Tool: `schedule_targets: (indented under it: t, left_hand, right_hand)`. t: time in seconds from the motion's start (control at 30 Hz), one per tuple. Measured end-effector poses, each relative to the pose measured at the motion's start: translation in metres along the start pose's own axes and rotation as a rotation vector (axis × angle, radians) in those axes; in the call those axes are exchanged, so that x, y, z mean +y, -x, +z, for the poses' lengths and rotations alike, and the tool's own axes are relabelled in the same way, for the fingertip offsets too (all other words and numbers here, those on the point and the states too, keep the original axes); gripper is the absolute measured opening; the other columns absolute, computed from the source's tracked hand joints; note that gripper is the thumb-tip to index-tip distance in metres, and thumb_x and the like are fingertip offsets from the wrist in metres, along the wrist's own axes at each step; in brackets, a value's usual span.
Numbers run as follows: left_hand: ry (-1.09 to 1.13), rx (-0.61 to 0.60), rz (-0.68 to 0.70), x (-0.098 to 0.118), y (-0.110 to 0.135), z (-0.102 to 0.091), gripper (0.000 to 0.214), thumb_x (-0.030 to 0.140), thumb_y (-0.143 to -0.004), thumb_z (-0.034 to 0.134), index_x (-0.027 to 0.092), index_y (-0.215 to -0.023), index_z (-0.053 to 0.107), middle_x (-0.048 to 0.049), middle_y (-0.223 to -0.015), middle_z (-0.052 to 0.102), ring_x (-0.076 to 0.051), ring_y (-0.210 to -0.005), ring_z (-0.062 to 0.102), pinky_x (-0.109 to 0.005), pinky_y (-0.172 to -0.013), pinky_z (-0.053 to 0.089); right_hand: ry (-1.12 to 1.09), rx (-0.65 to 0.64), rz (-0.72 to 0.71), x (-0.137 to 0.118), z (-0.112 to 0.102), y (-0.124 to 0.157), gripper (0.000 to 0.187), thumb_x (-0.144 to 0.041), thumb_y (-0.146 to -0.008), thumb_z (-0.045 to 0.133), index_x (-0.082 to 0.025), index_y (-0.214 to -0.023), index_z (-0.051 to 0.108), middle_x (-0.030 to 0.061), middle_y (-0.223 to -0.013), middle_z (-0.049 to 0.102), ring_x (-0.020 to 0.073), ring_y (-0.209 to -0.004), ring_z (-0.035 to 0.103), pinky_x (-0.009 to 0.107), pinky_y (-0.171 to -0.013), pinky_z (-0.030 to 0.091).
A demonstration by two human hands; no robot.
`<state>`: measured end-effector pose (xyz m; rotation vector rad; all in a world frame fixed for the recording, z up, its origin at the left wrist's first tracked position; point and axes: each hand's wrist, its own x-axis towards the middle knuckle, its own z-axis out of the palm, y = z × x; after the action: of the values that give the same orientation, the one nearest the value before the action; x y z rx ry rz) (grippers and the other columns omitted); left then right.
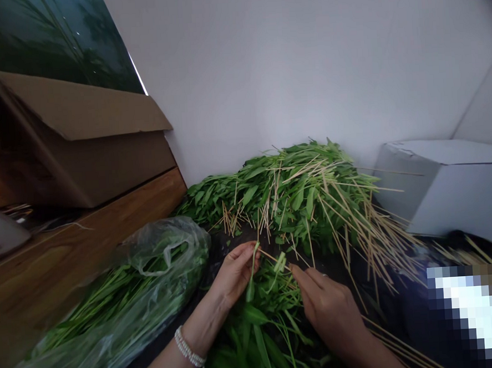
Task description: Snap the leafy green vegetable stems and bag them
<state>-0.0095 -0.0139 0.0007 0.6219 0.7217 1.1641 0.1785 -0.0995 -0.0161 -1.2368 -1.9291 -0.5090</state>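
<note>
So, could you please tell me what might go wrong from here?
The thin stick in the right hand might prick the left hand, which is at its far end. The slender green stem in the left hand might split. Sticks jutting from the leafy pile could scratch the hands.

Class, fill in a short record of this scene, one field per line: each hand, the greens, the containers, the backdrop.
Left hand: pinching a green stem by one end of a thin stick; bracelet on the wrist
Right hand: gripping the stick from its other side
Greens: leafy pile behind the hands, with many sticks; more below them
Containers: clear plastic bag of greens, left; open cardboard box, upper left; white box, right
Backdrop: pale wall
</note>
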Motion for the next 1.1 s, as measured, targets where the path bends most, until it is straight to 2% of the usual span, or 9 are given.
schedule_targets:
  t: [0.23,0.6,0.8,1.1]
  left_hand:
    - [-0.049,0.002,0.017,-0.0005,-0.0006,-0.0012,0.022,0.014,-0.063,0.083,0.011,-0.081,0.072,-0.0046,-0.077,0.072,-0.01,-0.064,0.065,-0.017,-0.06,0.052]
    - [-0.122,0.022,0.031,-0.0051,0.0027,0.0023,0.034,0.023,-0.051,0.09,0.011,-0.079,0.074,-0.0031,-0.075,0.072,-0.008,-0.065,0.063,-0.017,-0.063,0.049]
    - [-0.142,0.022,0.05,-0.0035,0.0041,0.0025,0.027,0.024,-0.053,0.089,0.012,-0.072,0.073,-0.0022,-0.07,0.071,-0.009,-0.065,0.063,-0.017,-0.066,0.049]
    - [-0.241,-0.063,0.064,-0.0086,0.0058,0.0024,0.024,0.03,-0.061,0.086,0.012,-0.074,0.075,-0.0044,-0.072,0.072,-0.01,-0.067,0.063,-0.02,-0.07,0.049]
  right_hand:
    - [-0.013,-0.015,0.001,0.0,0.0008,0.0008,0.034,-0.015,-0.096,0.033,-0.01,-0.105,0.066,0.0043,-0.071,0.062,0.0136,-0.06,0.06,0.024,-0.057,0.045]
    - [-0.031,-0.046,0.03,0.0,0.0025,0.0026,0.033,-0.012,-0.095,0.034,-0.012,-0.106,0.066,0.005,-0.072,0.064,0.0127,-0.062,0.062,0.022,-0.058,0.048]
    - [-0.032,-0.023,0.011,0.0,0.0024,0.0024,0.034,-0.014,-0.096,0.033,-0.01,-0.106,0.065,0.0049,-0.071,0.063,0.0131,-0.06,0.062,0.023,-0.057,0.047]
    - [-0.043,-0.03,0.027,-0.0002,0.0041,0.0032,0.033,-0.013,-0.096,0.034,-0.011,-0.106,0.065,0.0042,-0.071,0.063,0.013,-0.06,0.061,0.023,-0.058,0.046]
